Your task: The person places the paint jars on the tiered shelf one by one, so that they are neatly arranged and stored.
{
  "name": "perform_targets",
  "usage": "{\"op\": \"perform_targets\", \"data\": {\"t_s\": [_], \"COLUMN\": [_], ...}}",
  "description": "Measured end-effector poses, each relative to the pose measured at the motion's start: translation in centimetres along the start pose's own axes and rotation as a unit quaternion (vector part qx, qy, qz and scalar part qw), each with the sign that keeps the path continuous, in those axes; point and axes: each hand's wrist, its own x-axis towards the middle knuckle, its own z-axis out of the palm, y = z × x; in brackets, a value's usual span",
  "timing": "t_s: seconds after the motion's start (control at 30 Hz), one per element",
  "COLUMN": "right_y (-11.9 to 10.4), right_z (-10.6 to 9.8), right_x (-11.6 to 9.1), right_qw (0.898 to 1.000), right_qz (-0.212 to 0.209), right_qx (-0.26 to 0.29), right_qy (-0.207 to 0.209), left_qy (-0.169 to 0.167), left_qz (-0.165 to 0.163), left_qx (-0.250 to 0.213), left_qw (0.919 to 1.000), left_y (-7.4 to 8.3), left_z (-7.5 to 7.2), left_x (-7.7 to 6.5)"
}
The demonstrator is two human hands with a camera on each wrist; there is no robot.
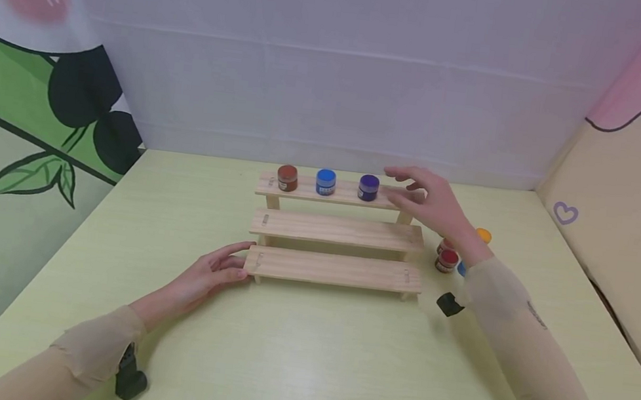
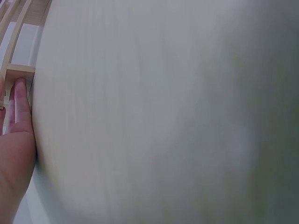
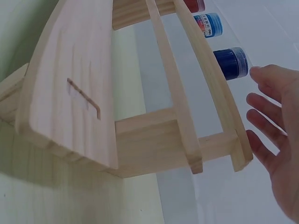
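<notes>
A three-tier wooden rack (image 1: 337, 230) stands on the table. My left hand (image 1: 210, 278) holds the left end of its lowest step, thumb at the front corner and fingers reaching under the wood (image 2: 21, 71). On the top step are a brown-red paint jar (image 1: 287, 178), a blue paint jar (image 1: 325, 182) and a dark purple-blue paint jar (image 1: 368, 187). Beside that last jar, over the top step's right end, my right hand (image 1: 430, 199) has loosely bent fingers and nothing in them. In the right wrist view its fingertips are apart from the dark jar (image 3: 231, 63).
Right of the rack, partly behind my right forearm, stand more paint jars: a red jar (image 1: 447, 260), another reddish one behind it, an orange-yellow one (image 1: 483, 235) and a blue one (image 1: 462, 269). A pale cloth wall (image 1: 331, 109) rises behind the table.
</notes>
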Motion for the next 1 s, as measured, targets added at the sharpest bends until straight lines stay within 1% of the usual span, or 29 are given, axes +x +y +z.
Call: {"op": "perform_targets", "data": {"t_s": [0.27,0.37,0.53,0.67,0.8,0.87,1.0], "right_y": [0.7,-0.2,-1.8,-1.9,-0.6,0.6,2.8], "right_z": [-0.5,-0.8,-1.5,-1.9,-1.9,-1.7,-1.5], "right_x": [-1.6,-2.4,-3.8,-4.9,-5.8,-6.2,-7.1], "right_qw": [0.998,0.998,0.997,0.997,0.997,0.997,0.994], "right_qz": [-0.025,-0.027,-0.017,-0.007,-0.01,-0.015,-0.022], "right_qx": [-0.018,-0.025,-0.036,-0.037,-0.038,-0.04,-0.066], "right_qy": [0.046,0.056,0.062,0.06,0.063,0.069,0.086], "left_qy": [-0.002,-0.002,-0.003,-0.002,-0.001,-0.001,-0.003], "left_qz": [-0.001,0.001,0.004,0.002,0.004,0.006,0.008], "left_qx": [0.005,0.004,0.004,0.002,-0.002,-0.003,-0.003], "left_qw": [1.0,1.0,1.0,1.0,1.0,1.0,1.0], "left_y": [0.0,0.0,0.0,0.0,-0.1,-0.1,-0.1], "left_z": [0.0,0.0,0.0,0.1,0.0,0.0,-0.1], "left_x": [0.0,0.0,0.0,0.0,0.1,0.1,0.1]}}
